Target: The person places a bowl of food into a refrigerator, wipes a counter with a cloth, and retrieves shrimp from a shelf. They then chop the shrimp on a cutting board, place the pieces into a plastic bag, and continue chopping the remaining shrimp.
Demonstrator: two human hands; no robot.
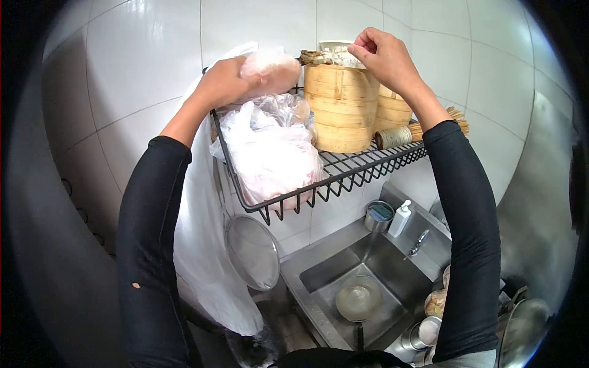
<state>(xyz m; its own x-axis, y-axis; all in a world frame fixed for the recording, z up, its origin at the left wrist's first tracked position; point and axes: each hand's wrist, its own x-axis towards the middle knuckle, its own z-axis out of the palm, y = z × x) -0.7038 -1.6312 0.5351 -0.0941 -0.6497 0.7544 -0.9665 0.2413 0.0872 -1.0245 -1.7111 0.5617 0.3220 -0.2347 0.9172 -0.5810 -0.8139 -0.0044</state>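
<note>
My left hand (222,81) is wrapped round the side of a white plastic bag with something pale pink in it (273,66), at the back left of the black wire shelf (350,175). Thumb and fingertips of my right hand (381,56) are pinched together over the rim of a stacked bamboo steamer (341,110); whether anything is between them I cannot make out. White material and a brown dried bundle (314,57) lie on top of the steamer. A larger knotted plastic bag (273,156) sits at the shelf's front left corner.
A second bamboo steamer (391,110) and a bamboo brush (399,136) are on the shelf's right. Below, a round strainer (251,251) hangs beside a long white plastic sheet (205,245). The steel sink (402,285) holds a pan (359,299); a pump bottle (400,219) stands behind.
</note>
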